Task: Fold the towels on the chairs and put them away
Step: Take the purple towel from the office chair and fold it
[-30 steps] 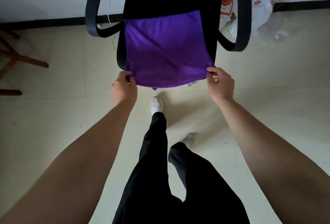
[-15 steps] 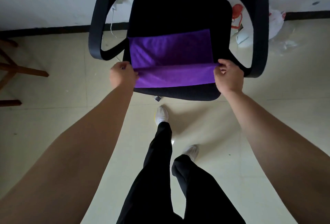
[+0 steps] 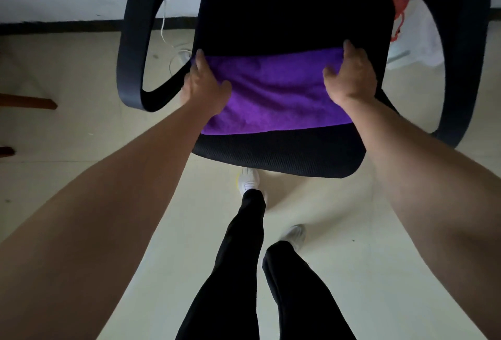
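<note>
Reaching arms: both bare forearms stretch forward and down over the chair seat (image 3: 284,155), roughly parallel, one on each end of the towel.
Left hand (image 3: 206,87): laid palm-down on the left end of the purple towel (image 3: 276,95); fingers run forward to the far left corner, thumb splayed inward on the cloth. Spread, not pinching, as far as shows.
Right hand (image 3: 351,77): same pose on the right end; one finger reaches the far right corner, thumb splayed inward. Remaining fingertips hidden behind the hand.
Towel: lies as a flat band across the middle of the black seat, near edge short of the seat's front lip, bare black cushion beyond its far edge.
Chair: black, with looped armrests (image 3: 130,49) on both sides; seat tilted in the wide-angle view.
Bag: a white plastic bag (image 3: 417,36) on the floor behind the right armrest, with something red at its top; contents cannot be made out.
Below: black trouser legs and white shoes (image 3: 248,179) on pale tile.
</note>
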`<state>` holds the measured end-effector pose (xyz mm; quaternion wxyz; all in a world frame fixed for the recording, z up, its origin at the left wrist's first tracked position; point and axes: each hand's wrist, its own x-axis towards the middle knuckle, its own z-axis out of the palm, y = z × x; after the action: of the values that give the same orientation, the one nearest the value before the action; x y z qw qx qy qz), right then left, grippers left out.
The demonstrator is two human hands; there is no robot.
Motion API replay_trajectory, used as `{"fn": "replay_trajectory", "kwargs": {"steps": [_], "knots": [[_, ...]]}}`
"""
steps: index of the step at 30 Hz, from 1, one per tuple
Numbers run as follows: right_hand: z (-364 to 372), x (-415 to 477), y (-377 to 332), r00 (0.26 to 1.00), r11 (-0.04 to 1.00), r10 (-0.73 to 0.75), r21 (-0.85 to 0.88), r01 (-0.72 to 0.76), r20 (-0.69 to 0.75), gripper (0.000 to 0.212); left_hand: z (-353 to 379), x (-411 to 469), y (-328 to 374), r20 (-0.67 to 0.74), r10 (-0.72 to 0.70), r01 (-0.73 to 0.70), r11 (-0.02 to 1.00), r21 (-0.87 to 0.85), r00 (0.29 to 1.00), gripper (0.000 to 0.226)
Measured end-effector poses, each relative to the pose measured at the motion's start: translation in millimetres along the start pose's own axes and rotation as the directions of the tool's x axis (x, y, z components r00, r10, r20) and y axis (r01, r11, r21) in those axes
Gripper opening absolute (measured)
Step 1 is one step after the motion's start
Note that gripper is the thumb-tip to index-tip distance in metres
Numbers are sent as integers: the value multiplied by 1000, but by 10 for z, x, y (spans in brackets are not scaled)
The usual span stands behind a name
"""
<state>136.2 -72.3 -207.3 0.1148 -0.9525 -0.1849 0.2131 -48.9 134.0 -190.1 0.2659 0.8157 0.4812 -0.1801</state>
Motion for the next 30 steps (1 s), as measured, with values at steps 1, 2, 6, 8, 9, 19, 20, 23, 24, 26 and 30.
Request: {"fn": "replay_trajectory", "kwargs": {"steps": [1,2,6,8,9,19,20,23,24,26,30], "knots": [[20,26,1,999,1000,-3,11,3,40,73,39,28,-32,25,33,-33,999,0,999,87],[38,38,12,998,1000,-3,16,2,65,80,79,41,-73,46,58,-58,998,9,997,90],[161,-77,146,986,986,164,0,-164,-2,85,340,-106,-262,-17,118,-113,977,181,993,82],[217,-163,234,950,950,311,42,-309,-26,83,492,-261,-309,-64,46,-37,989,142,997,84],[240,-195,282,936,935,351,58,-349,-23,80,561,-322,-310,-84,-53,59,995,76,995,86],[307,-333,560,958,958,286,6,-286,-32,60,768,-557,-359,-160,-316,287,941,-180,935,42],[328,-387,554,951,951,309,-3,-309,-22,57,791,-608,-354,-144,-331,308,937,-162,933,45],[375,-529,484,943,945,324,-12,-326,-75,49,796,-660,-275,-176,-384,377,923,-72,907,66],[383,-556,463,962,968,233,-56,-243,-142,51,760,-652,-257,-247,-320,331,944,2,915,70],[376,-553,417,969,980,-89,-192,44,-232,54,692,-608,-232,-342,19,60,974,217,940,64],[485,-415,302,844,805,-536,-313,504,-20,56,737,-400,-139,-21,535,-464,751,470,845,59]]}}
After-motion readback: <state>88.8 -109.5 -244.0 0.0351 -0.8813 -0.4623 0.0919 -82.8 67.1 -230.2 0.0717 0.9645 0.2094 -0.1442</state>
